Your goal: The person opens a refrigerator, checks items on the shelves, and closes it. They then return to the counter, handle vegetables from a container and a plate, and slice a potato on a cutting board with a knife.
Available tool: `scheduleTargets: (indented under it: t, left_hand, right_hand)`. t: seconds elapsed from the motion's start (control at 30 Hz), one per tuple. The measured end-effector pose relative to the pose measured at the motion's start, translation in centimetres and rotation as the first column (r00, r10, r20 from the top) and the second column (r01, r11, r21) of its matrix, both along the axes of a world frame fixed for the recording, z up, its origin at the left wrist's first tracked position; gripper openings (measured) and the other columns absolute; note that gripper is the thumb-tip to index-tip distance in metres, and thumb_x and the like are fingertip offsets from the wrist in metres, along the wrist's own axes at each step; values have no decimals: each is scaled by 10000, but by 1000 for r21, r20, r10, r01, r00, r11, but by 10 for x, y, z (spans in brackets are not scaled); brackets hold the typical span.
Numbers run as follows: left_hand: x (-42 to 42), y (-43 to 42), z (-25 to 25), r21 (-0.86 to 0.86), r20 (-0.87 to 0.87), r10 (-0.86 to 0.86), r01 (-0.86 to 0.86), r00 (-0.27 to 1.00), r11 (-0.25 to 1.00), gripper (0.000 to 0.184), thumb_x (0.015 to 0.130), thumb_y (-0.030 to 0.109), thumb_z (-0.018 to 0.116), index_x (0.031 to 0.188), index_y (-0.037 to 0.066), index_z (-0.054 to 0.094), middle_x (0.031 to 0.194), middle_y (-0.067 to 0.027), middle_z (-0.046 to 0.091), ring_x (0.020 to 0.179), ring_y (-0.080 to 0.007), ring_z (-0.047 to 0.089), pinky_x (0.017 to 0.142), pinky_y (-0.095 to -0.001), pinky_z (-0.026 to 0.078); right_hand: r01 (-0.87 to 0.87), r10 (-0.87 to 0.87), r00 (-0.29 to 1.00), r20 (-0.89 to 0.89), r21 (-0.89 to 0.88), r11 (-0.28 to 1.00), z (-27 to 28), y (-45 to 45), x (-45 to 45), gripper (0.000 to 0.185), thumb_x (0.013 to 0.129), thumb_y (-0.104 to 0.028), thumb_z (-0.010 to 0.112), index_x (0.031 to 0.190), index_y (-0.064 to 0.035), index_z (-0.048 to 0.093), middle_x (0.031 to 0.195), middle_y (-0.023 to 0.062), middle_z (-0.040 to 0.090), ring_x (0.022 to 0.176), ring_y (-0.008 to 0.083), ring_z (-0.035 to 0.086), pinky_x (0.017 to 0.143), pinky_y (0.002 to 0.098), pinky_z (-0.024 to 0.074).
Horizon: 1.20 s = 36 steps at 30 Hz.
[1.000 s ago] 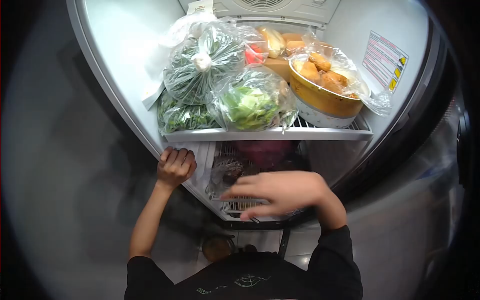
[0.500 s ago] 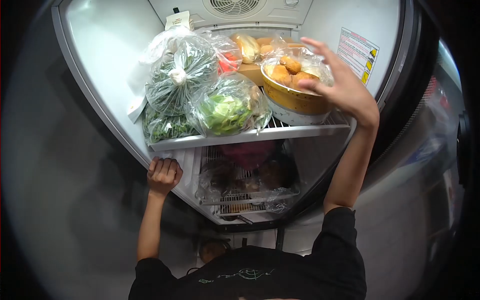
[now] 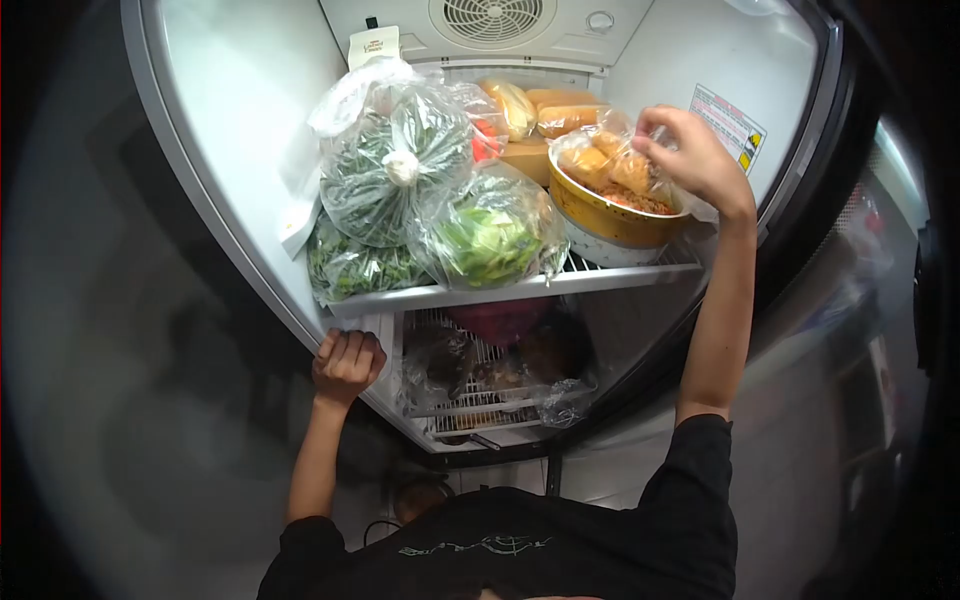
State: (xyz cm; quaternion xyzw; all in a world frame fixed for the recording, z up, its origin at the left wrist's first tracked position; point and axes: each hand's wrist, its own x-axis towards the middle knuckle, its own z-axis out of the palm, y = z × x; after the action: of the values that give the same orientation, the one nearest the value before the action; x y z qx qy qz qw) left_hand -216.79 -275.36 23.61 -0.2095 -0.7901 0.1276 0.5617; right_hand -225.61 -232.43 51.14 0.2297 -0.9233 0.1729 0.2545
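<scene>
My right hand (image 3: 690, 160) pinches the clear plastic bag (image 3: 610, 165) of browned food, which is partly raised over the yellow pot (image 3: 625, 225). Reddish-brown food shows inside the pot under the bag. The pot stands at the right of the upper fridge shelf (image 3: 520, 287). My left hand (image 3: 348, 366) is curled with its knuckles up at the fridge's left front edge, below that shelf. Whatever its fingers grip is hidden.
Bagged leafy greens (image 3: 385, 165) and a bagged lettuce (image 3: 490, 235) fill the shelf's left and middle. Long bread rolls (image 3: 565, 110) lie on a cardboard box (image 3: 528, 158) behind. A carton (image 3: 374, 46) stands at the back left. Bagged items sit on the lower rack (image 3: 460, 400).
My right hand rose from the lower front to the pot, and its fingers closed on the bag. The bag has lifted, uncovering food in the pot. My left hand stays at the edge.
</scene>
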Motion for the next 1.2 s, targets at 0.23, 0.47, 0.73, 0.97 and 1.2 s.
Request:
scheduleTargets:
  t: [0.23, 0.47, 0.73, 0.97, 1.2]
  left_hand:
    - [-2, -6, -5, -11, 7, -48, 48, 999, 999, 50, 806, 176, 635, 796, 132, 613, 760, -1, 615, 695, -143, 599, 1089, -325, 340]
    - [0, -8, -11, -16, 9, -26, 27, 1000, 1000, 51, 778, 169, 652, 771, 137, 614, 768, -1, 636, 696, -134, 622, 1093, -326, 341]
    - [1, -7, -18, 51, 32, -57, 55, 998, 997, 56, 743, 75, 646, 718, 94, 600, 764, -60, 661, 701, -204, 639, 967, -353, 411]
    - [0, -10, -21, 29, 3, -58, 58, 998, 998, 81, 771, 113, 618, 697, 82, 606, 748, -96, 682, 709, -217, 656, 1008, -362, 396]
    - [2, -15, -27, 31, 17, -26, 26, 1000, 999, 204, 858, 249, 593, 679, 152, 580, 727, -34, 670, 707, -174, 657, 1009, -339, 374]
  right_hand:
    - [225, -269, 937, -223, -202, 953, 26, 16, 1, 191, 942, -154, 594, 971, 35, 600, 898, 222, 660, 817, 362, 645, 781, 412, 499]
    - [332, -329, 943, -45, 89, 939, -7, 20, -10, 194, 899, -156, 634, 983, 7, 573, 974, 180, 609, 906, 327, 587, 844, 407, 472]
    - [155, -141, 974, -176, 69, 986, 21, -2, 22, 208, 902, -154, 623, 1083, -61, 582, 1138, 142, 555, 1094, 333, 586, 939, 416, 463]
    - [-15, 13, 999, 30, 60, 998, 25, 5, -2, 203, 886, -123, 647, 1068, -37, 667, 1078, 115, 652, 1050, 308, 625, 939, 379, 475]
    - [295, -308, 944, 116, 116, 948, 3, 1, 2, 222, 861, -152, 649, 990, 16, 717, 971, 188, 696, 937, 337, 657, 892, 420, 478]
